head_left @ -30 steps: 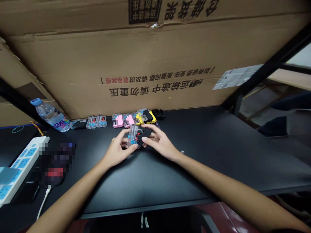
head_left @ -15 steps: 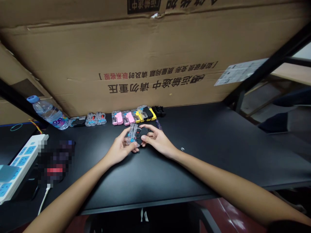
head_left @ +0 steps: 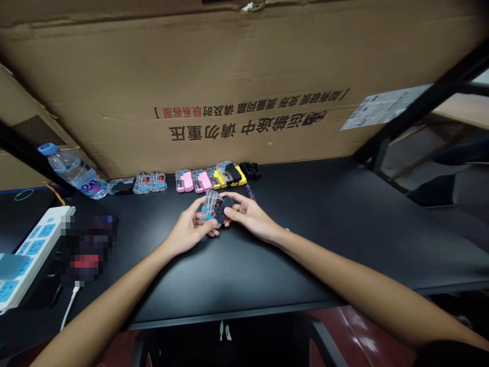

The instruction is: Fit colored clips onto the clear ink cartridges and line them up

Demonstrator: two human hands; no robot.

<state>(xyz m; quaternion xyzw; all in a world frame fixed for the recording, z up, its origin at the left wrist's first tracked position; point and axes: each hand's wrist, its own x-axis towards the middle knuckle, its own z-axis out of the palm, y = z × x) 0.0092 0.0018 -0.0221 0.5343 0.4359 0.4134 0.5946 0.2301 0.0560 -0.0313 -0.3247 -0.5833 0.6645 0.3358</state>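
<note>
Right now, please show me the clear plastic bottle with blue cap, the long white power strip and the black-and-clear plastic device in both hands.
Bottle (head_left: 75, 172): head view, middle of its body.
Power strip (head_left: 36, 247): head view, a blue socket.
Device (head_left: 218, 209): head view, its round black part.

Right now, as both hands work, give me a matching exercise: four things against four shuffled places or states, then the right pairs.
1. bottle
2. clear-and-black piece
3. power strip
4. pink-and-clear pieces

A. held in left hand and right hand
B. left of the yellow pieces
C. topped with a blue cap
D. white, with blue sockets

Pairs: 1-C, 2-A, 3-D, 4-B
</note>
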